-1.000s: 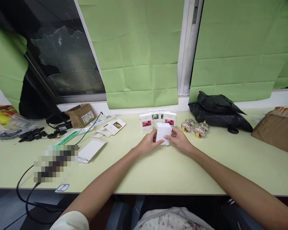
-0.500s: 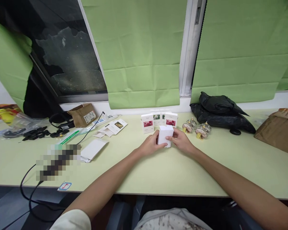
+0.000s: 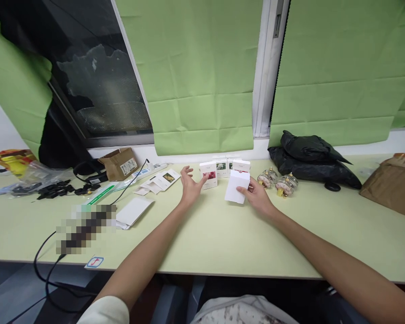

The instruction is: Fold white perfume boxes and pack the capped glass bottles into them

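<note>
My right hand (image 3: 259,198) grips a small white carton (image 3: 236,188) by its right side, a plain face turned toward me and slightly tilted. My left hand (image 3: 191,186) is off it, fingers spread and holding nothing, close to the left side of a standing white box with a red flower picture (image 3: 209,176). Behind stand white boxes with white flower pictures (image 3: 222,167). Another box with a red flower picture (image 3: 242,166) is partly hidden by the carton I hold.
Two clear-and-gold ornaments (image 3: 285,185) lie right of my right hand, before black plastic bags (image 3: 312,162). Flat printed cartons (image 3: 164,181) and folded white card (image 3: 134,212) lie at left, near an open brown box (image 3: 119,165) and cables. A brown package (image 3: 393,184) is far right.
My left hand has let go of the white carton and moved left and up, its fingers opening. The carton stays in my right hand, now tilted and slightly farther right.
</note>
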Motion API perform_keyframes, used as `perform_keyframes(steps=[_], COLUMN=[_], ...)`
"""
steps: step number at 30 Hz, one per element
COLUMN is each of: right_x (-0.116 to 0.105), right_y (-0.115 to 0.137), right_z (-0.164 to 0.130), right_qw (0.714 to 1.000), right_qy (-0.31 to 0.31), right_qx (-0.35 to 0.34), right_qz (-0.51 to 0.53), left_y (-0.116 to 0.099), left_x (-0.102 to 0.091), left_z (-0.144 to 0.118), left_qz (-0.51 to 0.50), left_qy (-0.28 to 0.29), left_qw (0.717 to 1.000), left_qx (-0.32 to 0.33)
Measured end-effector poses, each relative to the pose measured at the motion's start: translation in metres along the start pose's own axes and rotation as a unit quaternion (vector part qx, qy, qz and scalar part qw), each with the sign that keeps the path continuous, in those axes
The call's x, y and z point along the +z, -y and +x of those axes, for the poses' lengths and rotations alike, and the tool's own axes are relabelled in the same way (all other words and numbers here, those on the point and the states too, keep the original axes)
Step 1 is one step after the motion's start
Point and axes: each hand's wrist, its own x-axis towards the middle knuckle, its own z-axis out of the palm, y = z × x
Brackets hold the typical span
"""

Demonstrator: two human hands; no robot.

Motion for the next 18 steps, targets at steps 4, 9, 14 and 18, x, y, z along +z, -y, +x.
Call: perform_keyframes(steps=[4,9,14,18], right_x=[-0.003,-0.002,0.0,-0.001], right_y=[-0.001,-0.001,0.009,0.018], right_z=[0.003,0.002,-0.003,-0.005], right_qw=[1.0,1.0,0.998,0.99], right_qy=[-0.015,0.0,0.032,0.117], right_qx=[-0.012,0.005,0.042,0.074], right_qz=[-0.002,-0.022,-0.016,0.018], left_y=[0.017,0.02,0.016,0.009], left_x=[0.004,0.007,0.006,0.0], left_z=[0.003,0.001,0.0,0.001], left_qz=[-0.029,-0.001,0.055,0.115], left_qy=[0.097,0.107,0.082,0.096], left_qw=[0.994,0.994,0.995,0.974], left_qx=[-0.045,-0.027,0.013,0.167])
